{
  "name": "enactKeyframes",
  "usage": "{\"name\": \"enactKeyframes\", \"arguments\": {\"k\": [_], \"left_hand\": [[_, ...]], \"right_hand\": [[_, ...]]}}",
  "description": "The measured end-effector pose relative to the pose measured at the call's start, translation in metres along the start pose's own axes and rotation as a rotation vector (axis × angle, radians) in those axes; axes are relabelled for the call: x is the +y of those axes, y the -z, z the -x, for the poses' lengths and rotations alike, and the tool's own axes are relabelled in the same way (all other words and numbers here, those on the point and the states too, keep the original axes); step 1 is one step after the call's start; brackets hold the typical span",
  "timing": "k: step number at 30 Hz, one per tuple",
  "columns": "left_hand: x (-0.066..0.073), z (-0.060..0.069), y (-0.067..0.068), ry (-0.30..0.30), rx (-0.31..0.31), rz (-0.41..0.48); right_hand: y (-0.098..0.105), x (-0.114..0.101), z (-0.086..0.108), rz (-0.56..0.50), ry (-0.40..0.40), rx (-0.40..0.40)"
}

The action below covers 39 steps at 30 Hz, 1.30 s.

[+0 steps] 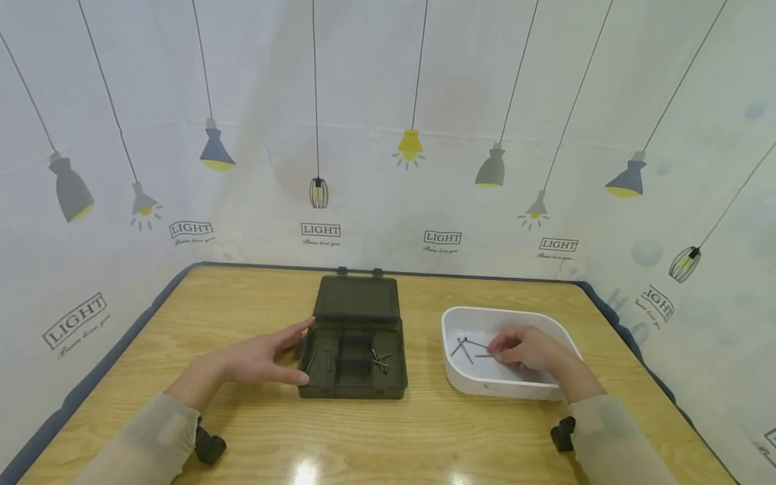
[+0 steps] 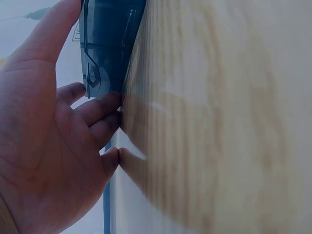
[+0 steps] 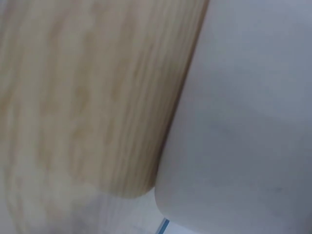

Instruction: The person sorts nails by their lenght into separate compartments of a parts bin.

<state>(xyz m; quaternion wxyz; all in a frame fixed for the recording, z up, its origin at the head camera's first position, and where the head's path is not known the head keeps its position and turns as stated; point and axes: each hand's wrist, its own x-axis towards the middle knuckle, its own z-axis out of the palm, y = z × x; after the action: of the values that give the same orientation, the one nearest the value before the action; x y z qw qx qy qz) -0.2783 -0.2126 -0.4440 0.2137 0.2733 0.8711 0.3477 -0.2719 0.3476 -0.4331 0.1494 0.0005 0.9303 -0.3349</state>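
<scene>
A dark, see-through compartment box (image 1: 353, 389) lies with its lid (image 1: 358, 298) folded back; a few screws lie in its left compartment and several (image 1: 380, 361) in the right one. My left hand (image 1: 257, 358) touches the box's left side, thumb at the front corner, fingers spread; the left wrist view shows this hand (image 2: 53, 122) against the box (image 2: 109, 44). Inside the white tray (image 1: 485, 387), my right hand (image 1: 533, 350) has its fingers bent down by several screws (image 1: 463, 349); whether it pinches one is hidden. The right wrist view shows only the tray's outer wall (image 3: 239, 122).
The wooden table (image 1: 242, 289) has a dark blue edge at its back and sides. Behind it hangs a pale cloth (image 1: 376, 87) printed with lamps. Table surface lies between the box and the tray and in front of both.
</scene>
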Motion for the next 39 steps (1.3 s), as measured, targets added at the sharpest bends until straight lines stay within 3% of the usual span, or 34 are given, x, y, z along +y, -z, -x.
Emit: {"name": "enactKeyframes", "arguments": {"k": [25,39], "left_hand": [[-0.0023,0.0001,0.0002,-0.001,-0.001,-0.003],[-0.0009,-0.0001,-0.0003,-0.001,0.002,-0.009]], "right_hand": [[-0.0023,-0.0015,-0.0025,0.068,0.094,-0.046],[-0.0040,-0.0036,-0.0006,0.108,0.092,-0.031]]}}
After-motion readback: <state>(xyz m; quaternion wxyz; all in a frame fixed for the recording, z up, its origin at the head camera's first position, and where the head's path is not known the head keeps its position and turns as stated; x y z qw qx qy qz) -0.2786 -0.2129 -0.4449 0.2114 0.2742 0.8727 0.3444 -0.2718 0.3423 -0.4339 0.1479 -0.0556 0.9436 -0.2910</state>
